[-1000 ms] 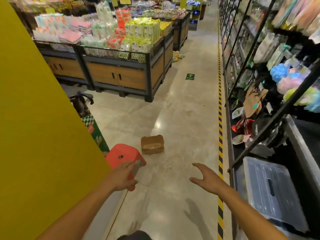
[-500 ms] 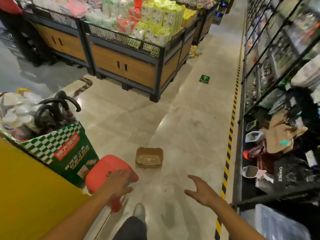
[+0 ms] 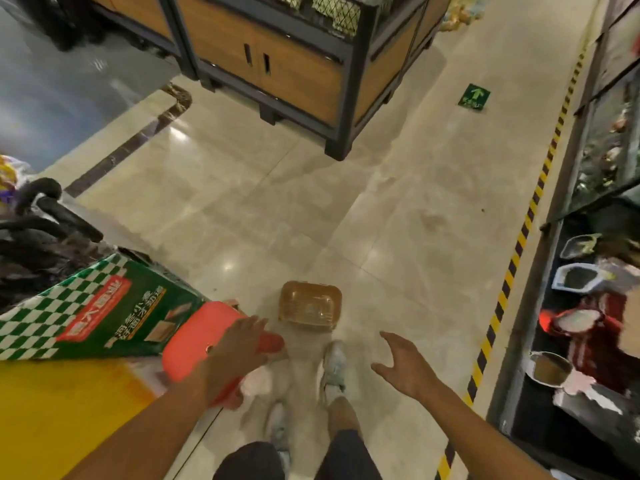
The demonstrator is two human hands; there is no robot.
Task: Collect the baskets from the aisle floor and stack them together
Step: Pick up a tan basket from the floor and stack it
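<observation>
The person is walking forward, and the woven basket (image 3: 309,305) that was lying well ahead on the floor one second ago is now lying just in front of the leading shoe (image 3: 333,367), so the first pick-up is coming within reach. The left hand (image 3: 239,348) is holding nothing; its fingers are staying spread and nearly straight in front of the red plastic stool (image 3: 204,337), and I cannot tell if it is touching the stool or only passing above it. The right hand (image 3: 401,363) is also empty, with fingers wide and loosely bent, hanging over the bare floor near the basket but not yet touching it. I am judging that the person is going to bend and take the basket next, most probably with the right hand.

The basket is brown, rectangular with rounded corners, standing upright and open on top; it is looking light and shallow. It is blurred, so the weave is not clear. Further away, beside the stool, the green checked box (image 3: 104,306) is standing, and beyond it the wooden display stand (image 3: 294,74) is closing the far part of the aisle
</observation>
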